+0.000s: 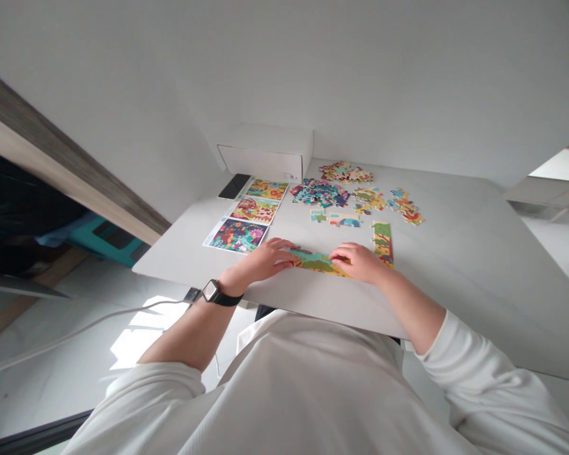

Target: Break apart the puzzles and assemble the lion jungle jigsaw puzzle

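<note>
So the puzzle strip (pixel 318 264) is lying flat near the front edge of the table (pixel 284 294), between both hands. Left hand (pixel 268 259) is curled at its left end, thumb and fingers a bit apart; right hand (pixel 355 260) has its fingertips bunched close together on the right part. Can't tell if either is actually gripping a piece. My worry: press unevenly and the joints could pop up. Also, the upright strip (pixel 382 240) sits right by the right wrist, so one careless swing might knock it crooked. Loose pile (pixel 318 193) is well clear, probably safe.
</note>
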`<state>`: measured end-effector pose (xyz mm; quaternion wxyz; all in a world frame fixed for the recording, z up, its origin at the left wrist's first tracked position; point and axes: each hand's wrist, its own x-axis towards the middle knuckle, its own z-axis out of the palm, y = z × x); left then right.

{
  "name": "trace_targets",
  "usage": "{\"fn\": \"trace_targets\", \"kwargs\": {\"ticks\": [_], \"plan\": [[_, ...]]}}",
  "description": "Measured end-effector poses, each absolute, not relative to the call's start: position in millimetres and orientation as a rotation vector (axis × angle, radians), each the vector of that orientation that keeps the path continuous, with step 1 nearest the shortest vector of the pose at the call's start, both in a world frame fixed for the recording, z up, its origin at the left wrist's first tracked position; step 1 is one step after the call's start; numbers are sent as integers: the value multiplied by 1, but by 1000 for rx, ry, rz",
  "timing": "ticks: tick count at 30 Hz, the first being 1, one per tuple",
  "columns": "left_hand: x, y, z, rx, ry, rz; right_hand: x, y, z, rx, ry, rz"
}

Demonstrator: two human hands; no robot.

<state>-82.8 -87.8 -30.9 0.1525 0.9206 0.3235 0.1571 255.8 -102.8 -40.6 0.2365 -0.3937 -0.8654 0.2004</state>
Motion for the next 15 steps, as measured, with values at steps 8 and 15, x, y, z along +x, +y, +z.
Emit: {"fn": "trace_targets", "kwargs": {"ticks": [8, 15], "plan": [[-81, -90, -36, 2605, 1001, 493, 256, -102, -41, -1068, -2391, 548], [-78, -92, -35, 2590, 1021, 530, 256, -102, -43, -1056, -2399, 539]]}}
